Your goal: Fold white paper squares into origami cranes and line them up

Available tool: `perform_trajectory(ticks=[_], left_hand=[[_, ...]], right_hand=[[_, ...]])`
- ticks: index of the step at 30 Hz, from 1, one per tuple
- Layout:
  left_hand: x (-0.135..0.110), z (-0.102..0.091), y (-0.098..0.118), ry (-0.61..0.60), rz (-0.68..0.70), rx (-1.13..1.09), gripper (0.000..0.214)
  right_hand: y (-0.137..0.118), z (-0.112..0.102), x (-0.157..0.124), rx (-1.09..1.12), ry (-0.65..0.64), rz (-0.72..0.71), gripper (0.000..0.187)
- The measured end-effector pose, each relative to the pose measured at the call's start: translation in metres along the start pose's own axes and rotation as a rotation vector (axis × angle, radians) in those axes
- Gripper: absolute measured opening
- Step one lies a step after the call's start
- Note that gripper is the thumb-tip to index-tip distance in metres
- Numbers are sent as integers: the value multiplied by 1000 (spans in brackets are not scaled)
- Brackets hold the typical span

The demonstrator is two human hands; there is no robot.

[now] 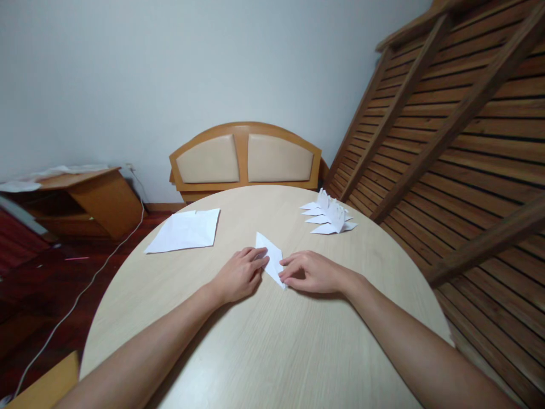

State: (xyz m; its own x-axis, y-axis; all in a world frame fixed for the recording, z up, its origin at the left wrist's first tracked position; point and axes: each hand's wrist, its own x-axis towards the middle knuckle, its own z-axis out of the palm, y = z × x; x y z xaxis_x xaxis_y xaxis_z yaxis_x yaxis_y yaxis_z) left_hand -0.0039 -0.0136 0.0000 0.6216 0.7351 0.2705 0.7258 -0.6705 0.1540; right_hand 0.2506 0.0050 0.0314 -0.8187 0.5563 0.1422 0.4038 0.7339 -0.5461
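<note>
A small folded sheet of white paper (272, 257), shaped like a slim slanted diamond, lies on the round table (255, 352). From the left, my left hand (242, 274) holds it down, its bent fingertips on the paper's left side. My right hand (310, 272) has its curled fingers and thumb at the paper's right edge and lower tip. Whether the right fingers pinch a layer of it is hard to make out. Further back on the right stands a row of several folded white paper figures (327, 215) with upright points.
A stack of flat white paper (187, 230) lies at the table's left. Beyond the table stands a padded headboard (242, 153). A slatted wooden frame (447, 142) leans close on the right. On the left are a low wooden cabinet (100, 199) and a white cable (91, 289).
</note>
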Motion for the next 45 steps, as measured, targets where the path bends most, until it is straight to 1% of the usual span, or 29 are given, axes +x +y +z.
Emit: perform_trajectory(ticks=[2, 3, 5, 7, 8, 9, 12, 14, 18, 23, 28, 31, 34, 37, 40, 45], left_hand=[[0, -2, 7, 2, -23, -34, 37], [0, -3, 11, 7, -33, -52, 37], [1, -3, 17, 19, -47, -86, 40], [2, -2, 22, 34, -69, -118, 44], [2, -2, 23, 41, -83, -130, 47], [2, 0, 24, 48, -98, -138, 52], [2, 4, 24, 61, -145, -155, 64], [2, 6, 24, 66, -184, -166, 66], [3, 7, 22, 79, -243, -191, 61], [4, 6, 21, 84, -243, -217, 54], [5, 4, 22, 82, -264, -248, 47], [5, 3, 22, 84, -269, -255, 46], [5, 1, 22, 91, -259, -260, 43], [5, -1, 23, 97, -258, -289, 35], [5, -1, 22, 116, -290, -326, 28], [4, 0, 20, 201, -331, -382, 18]], right_hand=[[0, 5, 3, 30, 3, 14, 17], [0, 7, 5, 44, 33, 32, 17], [1, 12, 8, 67, 155, 84, 17], [4, 16, 12, 79, 288, 133, 23], [5, 17, 13, 80, 329, 157, 27], [7, 19, 15, 83, 342, 179, 30], [12, 21, 16, 99, 309, 243, 35], [14, 21, 15, 125, 295, 266, 36], [17, 19, 12, 189, 258, 234, 37], [19, 14, 9, 228, 190, 180, 35], [23, 12, 7, 187, 168, 166, 36], [24, 12, 5, 90, 190, 145, 39], [24, 12, 5, -26, 214, 101, 26], [22, 11, 5, -71, 214, 117, 15], [21, 10, 4, -76, 211, 154, 11], [22, 10, 4, -37, 244, 219, 9]])
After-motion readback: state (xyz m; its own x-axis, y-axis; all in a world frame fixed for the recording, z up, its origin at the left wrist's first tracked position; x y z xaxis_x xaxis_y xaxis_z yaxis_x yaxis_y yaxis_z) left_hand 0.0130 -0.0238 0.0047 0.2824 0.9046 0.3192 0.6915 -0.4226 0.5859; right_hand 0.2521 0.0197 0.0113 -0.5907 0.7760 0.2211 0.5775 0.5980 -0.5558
